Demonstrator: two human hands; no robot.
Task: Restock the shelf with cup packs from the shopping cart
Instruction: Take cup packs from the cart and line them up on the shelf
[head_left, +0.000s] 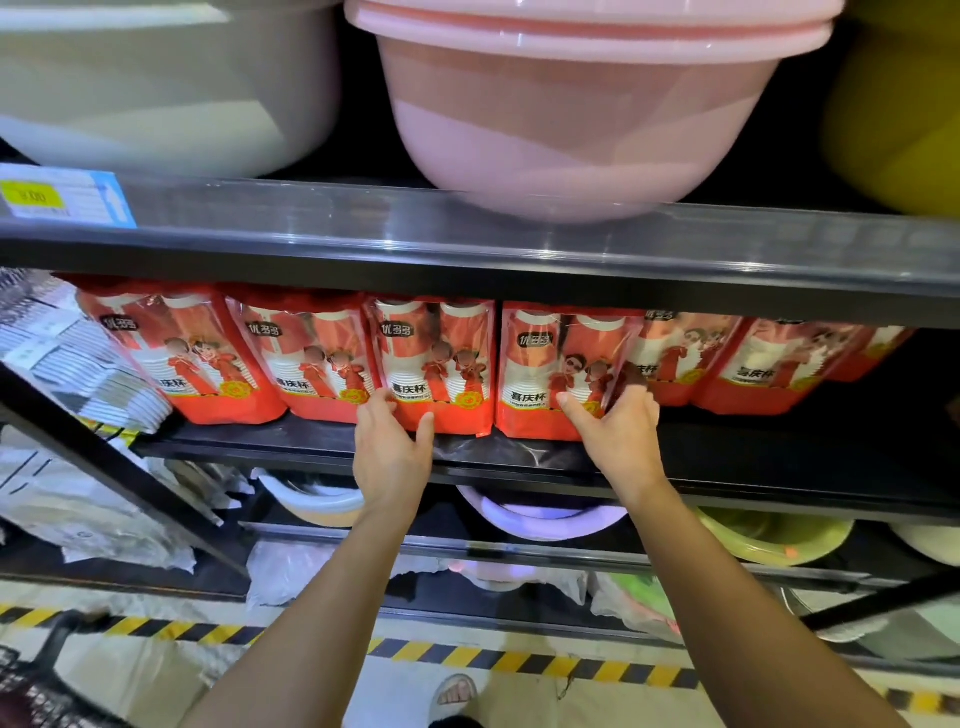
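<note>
red plastic-wrapped cup packs (322, 358): seating two in the row

the packs stand upright side by side on the black metal shelf (779, 457), running from nine to three o'clock. the left hand (392, 441) grasps the third pack (441, 358) low down, fingers round its left edge, thumb on its front. the right hand (615, 431) pinches the fourth pack (540, 374) at its right edge. this looks like the placing step. next, release both and reach to the black mesh shopping cart (31, 691) at seven o'clock.
</note>
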